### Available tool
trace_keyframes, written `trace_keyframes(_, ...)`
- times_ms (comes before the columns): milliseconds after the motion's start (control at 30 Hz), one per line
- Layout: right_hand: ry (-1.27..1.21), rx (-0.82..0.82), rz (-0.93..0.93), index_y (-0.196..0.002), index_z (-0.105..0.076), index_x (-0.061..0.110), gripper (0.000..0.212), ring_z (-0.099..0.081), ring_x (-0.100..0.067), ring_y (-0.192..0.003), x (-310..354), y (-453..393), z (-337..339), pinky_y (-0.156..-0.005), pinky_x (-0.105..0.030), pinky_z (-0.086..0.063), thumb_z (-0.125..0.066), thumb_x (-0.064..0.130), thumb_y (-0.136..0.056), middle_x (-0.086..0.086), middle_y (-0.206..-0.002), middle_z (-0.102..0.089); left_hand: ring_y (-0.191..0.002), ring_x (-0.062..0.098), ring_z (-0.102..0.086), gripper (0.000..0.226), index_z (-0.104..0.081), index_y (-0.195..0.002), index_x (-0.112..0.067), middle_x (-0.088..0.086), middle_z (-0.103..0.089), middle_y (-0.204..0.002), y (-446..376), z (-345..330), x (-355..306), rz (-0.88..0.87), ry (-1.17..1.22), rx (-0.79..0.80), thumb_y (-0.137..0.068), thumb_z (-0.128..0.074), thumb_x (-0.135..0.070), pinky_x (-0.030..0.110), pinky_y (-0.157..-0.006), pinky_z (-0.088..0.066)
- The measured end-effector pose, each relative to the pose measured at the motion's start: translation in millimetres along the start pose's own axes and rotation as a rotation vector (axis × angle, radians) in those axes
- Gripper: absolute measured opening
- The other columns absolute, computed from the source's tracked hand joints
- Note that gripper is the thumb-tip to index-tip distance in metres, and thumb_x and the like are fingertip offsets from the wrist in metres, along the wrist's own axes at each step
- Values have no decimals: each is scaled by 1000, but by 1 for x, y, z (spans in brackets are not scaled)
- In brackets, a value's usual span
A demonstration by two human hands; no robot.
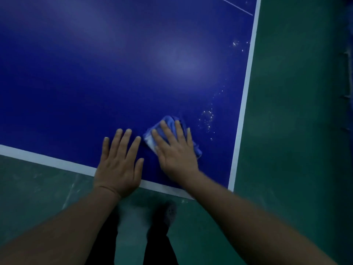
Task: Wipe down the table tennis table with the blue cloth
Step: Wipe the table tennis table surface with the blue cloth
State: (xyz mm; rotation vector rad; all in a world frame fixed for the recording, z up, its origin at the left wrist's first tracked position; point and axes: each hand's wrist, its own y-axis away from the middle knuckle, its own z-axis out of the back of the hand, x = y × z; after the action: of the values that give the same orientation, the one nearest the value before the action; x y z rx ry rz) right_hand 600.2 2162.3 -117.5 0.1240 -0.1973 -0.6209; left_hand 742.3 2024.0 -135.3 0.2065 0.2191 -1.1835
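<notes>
The table tennis table (114,73) has a dark blue top with white border lines. I stand at its near right corner. My right hand (174,150) lies flat, fingers spread, pressing the crumpled blue cloth (150,137) onto the tabletop close to the front edge. The cloth shows a pale patch at its left side. My left hand (119,163) rests flat on the table beside it, palm down over the front white line, holding nothing. White specks (207,119) dot the surface just right of the cloth, and more specks (236,44) lie farther up near the right edge.
Green floor (286,111) surrounds the table at the right and in front. My dark trouser legs and a shoe (170,211) are below the front edge. A thin white centre line (235,5) crosses the far top right.
</notes>
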Motion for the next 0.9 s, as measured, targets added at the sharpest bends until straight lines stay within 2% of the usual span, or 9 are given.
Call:
trace_keyframes(67,107,-43,-170,-158,-21,26,62,-5,-45,-151,-63,-25,9,-118,-68,-9,-35,28,-98,-5,-168,-10,-152,34,-18,64,-41,-150,-9,18,-29,-161,-1,-1,1,4,-32,-2,-98,-29,-44,58,-122,-9)
trace_keyframes(167,4,-105,-661,-160,-14,29,56,2,-42,-152,-169,-46,33,-119,-66,-7,-24,30,-105,1,-169,-1,-152,35,-18,64,-39,-151,-10,18,-28,-162,0,-2,-1,4,-60,-5,-98,-29,-44,60,-122,-11)
trace_keyframes(233,-116,-128,-737,-160,-13,32,53,6,-38,-153,-184,-40,38,-121,-62,-2,-18,37,-107,4,-169,2,-153,35,-17,65,-39,-152,-9,18,-28,-162,-1,-1,-1,-4,-66,-6,-98,-30,-44,61,-121,-12)
trace_keyframes(400,16,-38,-114,-157,-23,29,58,0,-38,-153,-86,74,-4,-121,-58,0,-37,34,-101,-2,-168,-10,-153,33,-17,65,-39,-152,-10,17,-28,-162,-1,1,-1,27,-65,-4,-97,-29,-44,59,-122,-9)
trace_keyframes(500,74,46,175,-155,-25,34,54,-3,-35,-153,-97,104,-5,-121,-58,-3,-31,45,-103,2,-166,-12,-153,33,-17,65,-39,-152,-9,17,-28,-162,0,1,-1,22,-56,-6,-97,-29,-43,59,-122,-9)
trace_keyframes(567,72,8,89,-154,-29,33,53,-6,-37,-152,-128,70,5,-120,-62,-10,-30,44,-102,1,-165,-18,-153,34,-17,65,-39,-152,-9,18,-28,-162,0,1,-1,19,-51,-16,-97,-29,-43,60,-122,-9)
trace_keyframes(733,-33,-61,-423,-160,-15,34,55,9,-31,-154,-166,-10,27,-123,-54,4,-14,47,-106,4,-169,1,-153,34,-17,66,-39,-152,-9,17,-27,-162,-1,1,-1,12,-54,-7,-97,-28,-43,59,-122,-10)
trace_keyframes(800,-12,-67,-342,-159,-18,32,55,4,-35,-154,-135,18,15,-122,-58,-1,-20,42,-105,1,-168,-3,-153,33,-15,66,-37,-153,-9,17,-26,-163,0,1,-1,15,-47,7,-98,-27,-44,58,-123,-9)
trace_keyframes(900,60,25,78,-156,-25,33,54,-4,-37,-153,-85,112,-8,-122,-58,-3,-30,43,-103,0,-167,-12,-153,33,-15,66,-38,-152,-9,17,-27,-162,-1,2,-1,27,-39,13,-98,-26,-44,57,-123,-9)
